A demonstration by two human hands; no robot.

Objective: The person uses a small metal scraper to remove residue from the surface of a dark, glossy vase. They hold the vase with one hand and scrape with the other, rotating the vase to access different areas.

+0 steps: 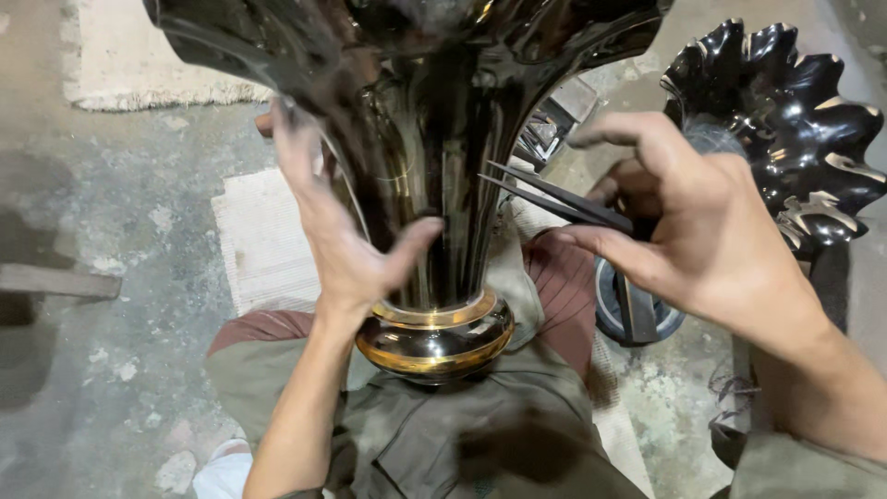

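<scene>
At the far left a short wooden block [57,281] lies on the stained concrete floor [139,203], and a pale mat [139,65] sits above it near the top edge. A ribbed off-white cloth [263,245] is spread on the floor just behind the left hand [337,231]. That hand presses flat against the left side of the vase [434,185], fingers together and pointing up along the flared wall, thumb stretched out across the narrow neck.

The vase is tall, glossy and black, with a wide fluted mouth that fills the top of the view and tapers into a slim ribbed neck. A gold band rings the neck's foot, and below it a rounded, polished base with a second gold edge rests on the person's lap, against the olive garment [462,434].

Right of the neck, the right hand [702,222] pinches a pair of dark tweezers [554,196] between thumb and middle fingers, forefinger raised and crooked above; the open tips point at the neck, just short of it. Beyond this hand stands a second black vessel with a scalloped rim [795,120], gold glinting on its edges. Under the wrist lies a dark round object [637,319], too hidden to name
</scene>
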